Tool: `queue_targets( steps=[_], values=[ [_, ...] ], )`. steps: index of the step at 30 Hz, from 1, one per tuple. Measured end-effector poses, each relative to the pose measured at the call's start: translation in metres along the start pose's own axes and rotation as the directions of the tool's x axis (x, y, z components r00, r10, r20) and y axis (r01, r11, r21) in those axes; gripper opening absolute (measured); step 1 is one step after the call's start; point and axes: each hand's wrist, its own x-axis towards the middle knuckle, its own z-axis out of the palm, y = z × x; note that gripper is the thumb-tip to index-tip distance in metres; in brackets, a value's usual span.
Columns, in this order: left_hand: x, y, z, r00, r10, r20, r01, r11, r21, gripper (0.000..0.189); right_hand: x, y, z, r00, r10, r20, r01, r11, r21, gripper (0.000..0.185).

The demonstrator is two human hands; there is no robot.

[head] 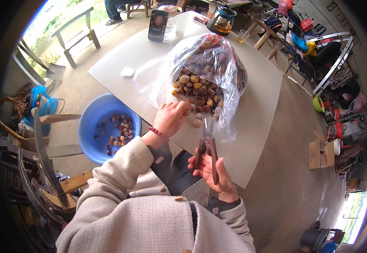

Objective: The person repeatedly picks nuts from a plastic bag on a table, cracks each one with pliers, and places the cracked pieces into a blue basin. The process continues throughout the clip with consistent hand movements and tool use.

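My left hand (170, 119), with a red bead bracelet at its wrist, pinches a round brown nut (186, 112) at the mouth of a clear plastic bag (231, 104). Many more nuts (202, 90), brown and yellowish, fill the bag and spill onto the pale tabletop (259, 110). In my right hand (216, 175) are hand shears (206, 144) with dark red handles, their handles lying across the palm. The blades point away from me, parted slightly, close to the loose nuts. Nothing shows between the blades.
A blue plastic basin (87, 126) left of the table contains scattered nuts. On the table stand a phone (157, 26), a glass teapot (221, 20), a small cup (243, 36) and a white piece (127, 71). Wooden chairs (41, 151) crowd the left; a cardboard box (316, 155) is at right.
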Motion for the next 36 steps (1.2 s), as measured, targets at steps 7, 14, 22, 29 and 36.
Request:
queue_targets(
  steps=[7,14,22,29,36],
  values=[
    [-0.013,0.018,-0.029,0.895,-0.170,0.411,0.439,0.488,-0.754,0.028,0.023,-0.013,0.006,0.879,-0.290,-0.378,0.116,0.900,-0.419,0.037],
    [-0.034,0.037,-0.031,0.852,-0.065,0.519,0.523,0.133,-0.842,0.025,0.042,-0.019,0.025,0.760,-0.607,-0.233,0.244,0.599,-0.763,0.031],
    [-0.040,0.046,-0.032,0.804,-0.049,0.593,0.594,0.127,-0.795,0.024,0.037,-0.020,0.026,0.708,-0.665,-0.238,0.174,0.491,-0.853,0.030],
    [-0.047,0.047,-0.042,0.737,-0.027,0.675,0.675,-0.036,-0.737,0.028,-0.009,-0.030,-0.053,0.468,-0.832,-0.298,0.018,0.346,-0.938,0.028],
    [-0.048,0.021,-0.053,0.733,-0.186,0.655,0.656,-0.062,-0.752,0.031,-0.129,-0.077,-0.171,0.127,-0.470,-0.874,-0.198,0.851,-0.486,0.052]
  ],
)
